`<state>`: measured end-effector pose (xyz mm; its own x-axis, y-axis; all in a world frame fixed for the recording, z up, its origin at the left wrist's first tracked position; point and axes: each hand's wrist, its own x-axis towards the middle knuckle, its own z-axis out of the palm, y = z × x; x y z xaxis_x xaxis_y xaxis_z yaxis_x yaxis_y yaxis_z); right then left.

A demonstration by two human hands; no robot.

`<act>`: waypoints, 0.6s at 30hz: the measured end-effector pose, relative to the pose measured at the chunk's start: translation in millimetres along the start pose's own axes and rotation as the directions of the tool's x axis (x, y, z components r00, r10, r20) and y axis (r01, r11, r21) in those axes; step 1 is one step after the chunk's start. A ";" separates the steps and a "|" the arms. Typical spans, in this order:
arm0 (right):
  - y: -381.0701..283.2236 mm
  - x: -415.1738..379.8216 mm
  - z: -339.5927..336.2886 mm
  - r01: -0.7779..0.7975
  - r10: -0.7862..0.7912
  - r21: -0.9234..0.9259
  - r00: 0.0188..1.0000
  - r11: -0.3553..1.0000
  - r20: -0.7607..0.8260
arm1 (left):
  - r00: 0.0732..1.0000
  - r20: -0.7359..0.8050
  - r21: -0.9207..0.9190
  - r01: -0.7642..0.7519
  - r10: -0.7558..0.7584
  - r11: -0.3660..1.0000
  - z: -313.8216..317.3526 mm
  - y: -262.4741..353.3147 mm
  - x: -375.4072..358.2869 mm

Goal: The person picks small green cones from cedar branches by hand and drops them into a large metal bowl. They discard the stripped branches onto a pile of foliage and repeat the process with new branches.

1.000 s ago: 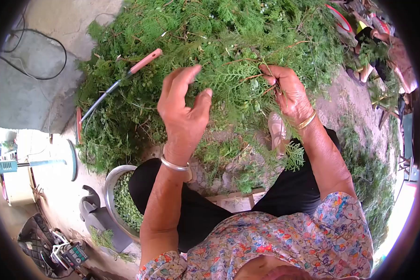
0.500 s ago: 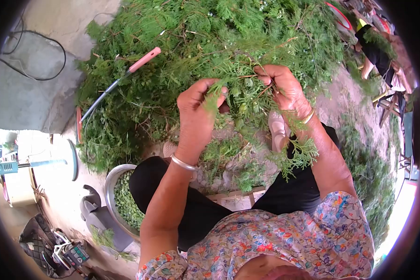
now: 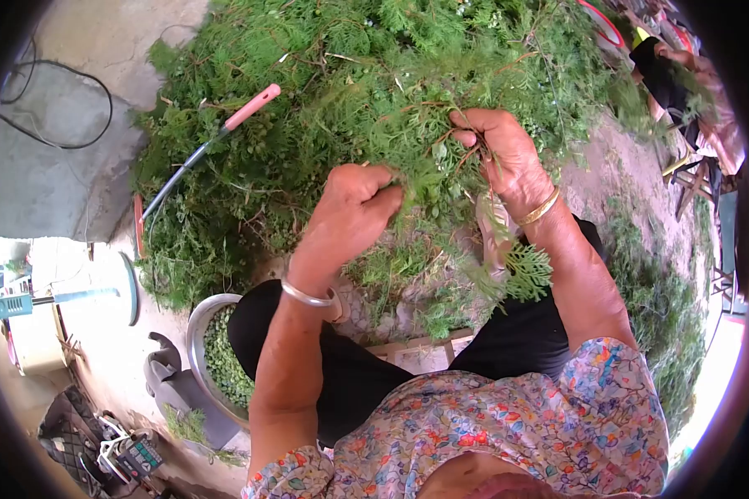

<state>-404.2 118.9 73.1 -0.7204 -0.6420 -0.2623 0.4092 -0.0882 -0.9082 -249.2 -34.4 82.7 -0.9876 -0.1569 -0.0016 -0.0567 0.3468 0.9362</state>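
The left hand (image 3: 354, 204) had shifted toward 7 o'clock, fingers curled; whether they pinched anything could not be told. The right hand (image 3: 509, 160) was clamped on the branch (image 3: 431, 170), at 1 o'clock from centre. A hard tug could have snapped it; a slack grip, dropped it.

I count two hands of my own, one left hand (image 3: 354, 208) and one right hand (image 3: 503, 154), and two bangles, one silver bangle (image 3: 308, 293) and one gold-toned bangle (image 3: 538, 206). Around me are one large heap of conifer branches (image 3: 349, 83), one metal basin (image 3: 196, 337), one pink-handled tool (image 3: 252, 106) and one other person (image 3: 720, 116). The conifer sprays (image 3: 424, 129) in my right hand overlap too much to number, as do the small green pieces (image 3: 225, 358) in the basin.
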 end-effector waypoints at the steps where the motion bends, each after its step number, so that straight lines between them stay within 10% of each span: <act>1: -3.1 2.4 -1.3 -0.018 0.021 0.043 0.997 0.999 -0.079 | 0.988 0.104 0.061 0.105 -0.111 0.993 -5.9 8.1 -4.1; 5: -11.2 11.8 -18.0 0.060 -0.054 0.054 0.991 0.997 -0.122 | 0.987 -0.144 -0.110 0.058 -0.074 0.992 -13.2 18.8 -13.7; 8: -3.8 3.1 1.4 0.125 -0.109 0.068 0.974 0.990 -0.201 | 0.956 -0.275 -0.708 -0.132 -0.098 0.694 -10.4 34.3 -13.8; 11: 1.3 2.8 8.7 0.126 -0.120 0.024 0.978 0.992 -0.171 | 0.997 -0.020 -0.486 0.058 -0.077 0.872 -2.9 35.7 -16.8; 14: 2.2 -0.3 17.3 0.093 -0.084 0.034 0.974 0.995 -0.211 | 0.982 -0.186 -0.181 -0.055 0.020 0.982 24.4 9.5 -5.7; 18: 8.6 2.5 13.7 0.084 -0.072 0.068 0.985 0.994 -0.159 | 0.894 -0.335 -0.380 0.162 -0.299 0.911 30.5 -6.0 -0.4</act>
<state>-394.8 106.0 69.1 -0.8279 -0.5047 -0.2448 0.3844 -0.1928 -0.9028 -252.9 -8.2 66.3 -0.8165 -0.5535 -0.1639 -0.1563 -0.0613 0.9858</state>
